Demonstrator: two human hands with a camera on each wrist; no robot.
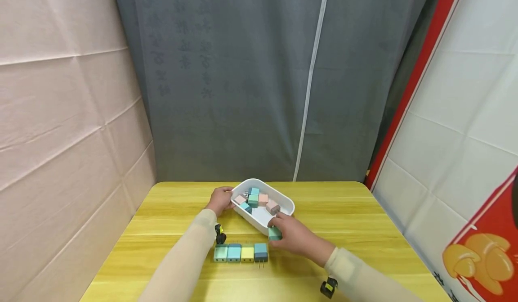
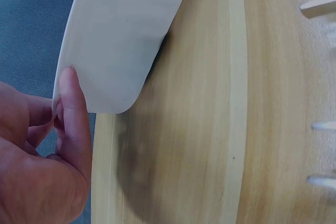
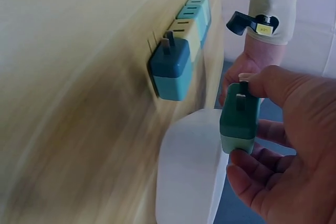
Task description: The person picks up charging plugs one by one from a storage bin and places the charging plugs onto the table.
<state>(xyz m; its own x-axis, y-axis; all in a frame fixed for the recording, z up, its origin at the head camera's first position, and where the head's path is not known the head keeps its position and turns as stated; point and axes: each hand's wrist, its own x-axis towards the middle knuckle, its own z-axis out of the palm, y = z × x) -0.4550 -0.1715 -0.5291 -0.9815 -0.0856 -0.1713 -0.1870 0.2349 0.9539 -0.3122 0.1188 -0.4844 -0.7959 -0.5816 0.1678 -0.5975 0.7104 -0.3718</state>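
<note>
My left hand pinches the left end of a white plastic bin, thumb outside its wall in the left wrist view. Several pink, blue and green plug adapters lie inside the bin. My right hand holds a green charger plug between thumb and fingers, just off the bin's near side; its metal prongs show in the right wrist view. Nearer to me stands a row of plugs: a mint plug, a light blue plug, a yellow plug and a two-tone blue plug.
The plugs stand on a yellow wood-grain table. A grey curtain hangs behind its far edge. Pale cloth walls flank it, with a red printed panel on the right. Each wrist wears a small black camera.
</note>
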